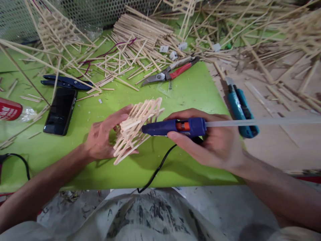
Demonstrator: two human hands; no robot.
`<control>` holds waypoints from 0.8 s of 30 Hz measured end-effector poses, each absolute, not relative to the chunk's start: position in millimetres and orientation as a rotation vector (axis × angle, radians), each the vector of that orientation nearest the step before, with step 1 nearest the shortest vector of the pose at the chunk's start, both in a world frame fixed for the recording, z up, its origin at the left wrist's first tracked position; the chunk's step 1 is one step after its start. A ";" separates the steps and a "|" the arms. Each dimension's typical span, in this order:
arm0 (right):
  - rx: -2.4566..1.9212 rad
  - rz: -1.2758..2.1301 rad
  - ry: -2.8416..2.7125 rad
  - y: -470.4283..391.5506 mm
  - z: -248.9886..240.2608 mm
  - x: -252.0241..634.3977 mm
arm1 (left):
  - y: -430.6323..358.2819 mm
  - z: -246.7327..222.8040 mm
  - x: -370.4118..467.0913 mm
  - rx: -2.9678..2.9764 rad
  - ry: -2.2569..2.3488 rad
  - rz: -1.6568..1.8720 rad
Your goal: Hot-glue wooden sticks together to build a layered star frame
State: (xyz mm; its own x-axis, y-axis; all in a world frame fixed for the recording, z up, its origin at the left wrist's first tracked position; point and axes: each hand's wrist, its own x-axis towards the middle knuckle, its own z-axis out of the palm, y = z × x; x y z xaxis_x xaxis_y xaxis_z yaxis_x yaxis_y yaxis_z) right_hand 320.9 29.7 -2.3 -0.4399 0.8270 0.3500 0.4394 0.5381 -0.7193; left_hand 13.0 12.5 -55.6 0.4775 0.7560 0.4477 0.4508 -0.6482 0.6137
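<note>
My left hand [102, 134] is wrapped round the left side of a small lattice of pale wooden sticks [135, 124], holding it tilted above the green table. My right hand [213, 140] grips a blue glue gun [173, 128] with an orange part showing in its body. The gun's nozzle points left and is at the right side of the lattice; whether they touch is hard to tell. A long clear glue stick [250, 122] runs out of the gun's rear to the right. A black cable [160, 165] hangs below the gun to the table's front edge.
On the green table [195, 90], a phone [60, 112], dark blue pliers [66, 82] and a red-labelled bottle [10, 109] lie left. Red-handled cutters [172, 71] and piled sticks [142, 31] are behind. Teal cutters [240, 108] lie right, near more sticks. Stick frames [57, 28] stand back left.
</note>
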 end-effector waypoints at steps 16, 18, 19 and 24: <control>-0.942 0.666 -2.117 31.1 -1.4 324.1 | 22.3 -51.4 17.7 2.392 0.839 1.196; -0.942 0.654 -2.131 30.9 -1.0 323.8 | 21.7 -51.1 18.0 2.404 0.855 1.195; -0.944 0.649 -2.143 30.8 -1.2 323.8 | 21.7 -51.3 18.0 2.417 0.847 1.197; -0.940 0.606 -2.122 30.0 -7.6 324.5 | 21.2 -51.9 17.9 2.426 0.850 1.179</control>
State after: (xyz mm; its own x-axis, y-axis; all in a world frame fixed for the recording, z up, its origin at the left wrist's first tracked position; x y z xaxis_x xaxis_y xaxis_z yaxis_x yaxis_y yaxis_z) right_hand 324.5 30.0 -7.6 -0.4696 0.7730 0.4265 0.4314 0.6224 -0.6531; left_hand 17.9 21.2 -51.9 0.4850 0.6316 0.6049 0.3743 -0.7750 0.5091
